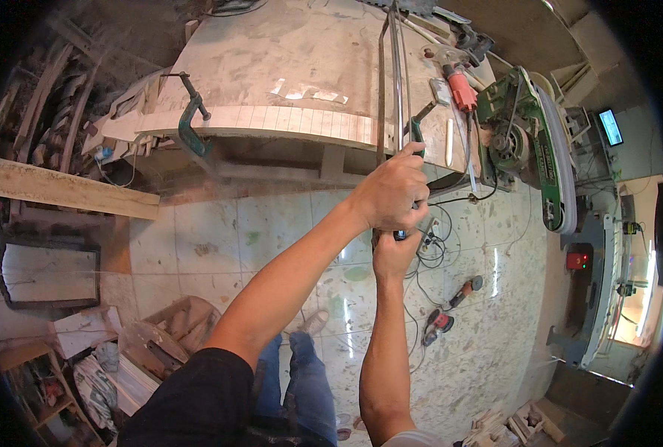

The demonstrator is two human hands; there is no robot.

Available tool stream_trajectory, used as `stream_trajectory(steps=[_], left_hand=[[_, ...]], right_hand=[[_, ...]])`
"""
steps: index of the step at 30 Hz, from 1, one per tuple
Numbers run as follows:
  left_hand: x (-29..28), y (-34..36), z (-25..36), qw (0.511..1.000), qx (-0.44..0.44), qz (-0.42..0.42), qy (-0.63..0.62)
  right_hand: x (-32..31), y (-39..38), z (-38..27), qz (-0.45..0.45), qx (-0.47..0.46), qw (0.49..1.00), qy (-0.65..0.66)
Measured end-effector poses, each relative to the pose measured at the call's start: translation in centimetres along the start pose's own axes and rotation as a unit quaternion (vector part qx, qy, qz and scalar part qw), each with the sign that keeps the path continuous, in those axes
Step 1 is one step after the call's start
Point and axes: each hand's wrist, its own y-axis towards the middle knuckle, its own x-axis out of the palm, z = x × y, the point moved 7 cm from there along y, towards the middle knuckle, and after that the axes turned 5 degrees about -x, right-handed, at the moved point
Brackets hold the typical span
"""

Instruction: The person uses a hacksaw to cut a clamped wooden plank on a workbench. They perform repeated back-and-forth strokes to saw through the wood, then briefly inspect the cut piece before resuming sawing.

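Just short of the tabletop's near edge, the person stands with both hands clenched one beyond the other on the same grip: the left hand [395, 190] is further out, the right hand [395, 252] tucked in behind. Below them spreads the pale tiled floor [264, 231], where a red-and-black power tool [438, 325] lies among loose cables. From those fists a long, narrow metal-framed tool [381, 97], which I take for a saw, runs straight out past the right end of a pale wooden strip [272, 119] crossed by thin lines. My guess is that a sawing stroke is in hand at that end; whether the blade bites, I can't tell from here. The next move seems to call for a level, straight stroke and a firm grip. A green metal screw clamp [187, 132] grips the strip's left part along the front of the broad, dusty wooden tabletop [272, 45]. Torn white scraps [309, 94] lie beyond it, and a red-bodied power tool [462, 89] sits to the right. Past that side stands a green belt machine [547, 164], and farther off glows a small lit screen [611, 127].
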Motion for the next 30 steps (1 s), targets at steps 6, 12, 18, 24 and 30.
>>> stream_trajectory(steps=[6,12,18,24,30], left_hand=[[0.0,0.1,0.0,1.000,-0.023,-0.014,0.011],[1.4,-4.9,5.7,1.000,-0.008,-0.003,-0.019],[3.2,-7.5,8.9,0.995,-0.023,-0.008,-0.092],[0.3,1.1,-0.6,1.000,0.027,0.003,0.009],[0.8,-2.5,2.8,1.000,0.001,-0.010,-0.002]], right_hand=[[-0.2,0.2,-0.4,0.012,-0.008,1.000,-0.019],[-2.8,-8.1,-3.1,0.030,-0.057,0.998,-0.003],[-5.9,-12.7,-3.2,0.024,-0.084,0.994,-0.061],[-0.5,0.6,-1.4,0.057,0.041,0.997,-0.028],[-1.9,-4.6,0.3,-0.011,-0.024,0.998,-0.050]])
